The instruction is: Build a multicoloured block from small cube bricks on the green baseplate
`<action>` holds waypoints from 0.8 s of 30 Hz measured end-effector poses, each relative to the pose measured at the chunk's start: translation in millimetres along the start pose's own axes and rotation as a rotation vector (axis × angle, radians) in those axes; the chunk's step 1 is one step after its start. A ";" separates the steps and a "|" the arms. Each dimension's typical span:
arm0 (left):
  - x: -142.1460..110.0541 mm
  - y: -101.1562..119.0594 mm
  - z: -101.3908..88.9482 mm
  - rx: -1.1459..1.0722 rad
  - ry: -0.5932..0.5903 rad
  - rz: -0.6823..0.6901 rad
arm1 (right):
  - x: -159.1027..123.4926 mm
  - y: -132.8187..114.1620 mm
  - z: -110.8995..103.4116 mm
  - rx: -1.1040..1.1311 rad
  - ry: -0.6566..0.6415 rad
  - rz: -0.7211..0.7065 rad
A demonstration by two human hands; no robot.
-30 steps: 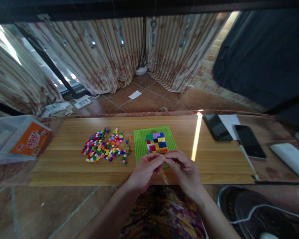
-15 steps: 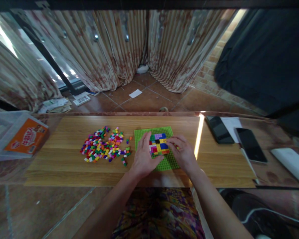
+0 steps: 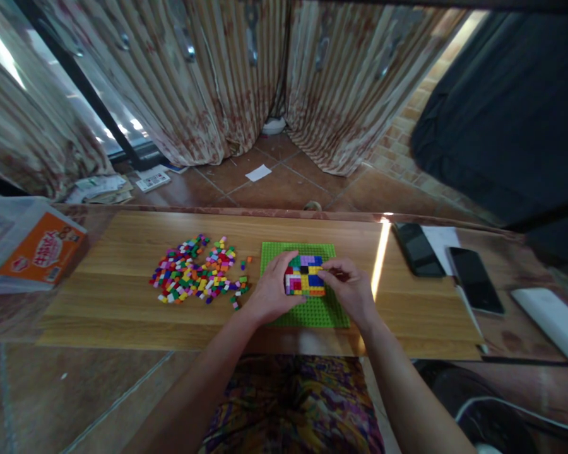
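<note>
A green studded baseplate (image 3: pixel 324 315) lies on the wooden board in front of me. On it sits a multicoloured block of small toy bricks (image 3: pixel 305 277), with red, blue, yellow, black, orange and lilac pieces pressed side by side. My left hand (image 3: pixel 272 293) curves around the block's left side, fingers along the far left and thumb along the near edge. At the block's right edge, my right hand (image 3: pixel 348 287) is closed in a pinch, its fingertips touching near the yellow and blue bricks. Whatever is between those fingertips is hidden.
Loose bricks (image 3: pixel 189 271) spread in a pile left of the baseplate. A clear plastic box (image 3: pixel 9 221) with an orange label stands far left. Two dark phones (image 3: pixel 419 249) (image 3: pixel 476 280), white paper (image 3: pixel 440 239) and a white oblong object (image 3: pixel 551 321) lie at the right.
The baseplate with its brick block has shifted slightly right, with my left hand staying against it. My right fingertips remain pinched at the block's right edge. The camera view has shifted a little.
</note>
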State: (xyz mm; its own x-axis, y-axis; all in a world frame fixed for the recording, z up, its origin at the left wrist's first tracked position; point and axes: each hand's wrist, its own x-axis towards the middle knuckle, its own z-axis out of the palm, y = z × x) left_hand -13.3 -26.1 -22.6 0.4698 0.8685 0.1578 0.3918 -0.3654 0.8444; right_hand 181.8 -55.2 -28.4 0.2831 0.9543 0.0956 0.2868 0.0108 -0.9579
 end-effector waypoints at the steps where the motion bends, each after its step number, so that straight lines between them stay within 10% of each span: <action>1: -0.2 -0.2 0.2 0.000 -0.004 0.000 | -1.6 -0.2 0.7 0.043 0.005 0.045; 24: -1.8 -2.3 2.9 0.017 -0.020 0.022 | -3.5 -9.1 7.3 0.473 0.026 0.403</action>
State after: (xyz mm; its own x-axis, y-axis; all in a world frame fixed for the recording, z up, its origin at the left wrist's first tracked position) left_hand -12.8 -27.8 -26.3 0.4940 0.8535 0.1659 0.3945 -0.3901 0.8320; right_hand 171.5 -56.5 -22.0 0.3086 0.9032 -0.2981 -0.2825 -0.2123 -0.9355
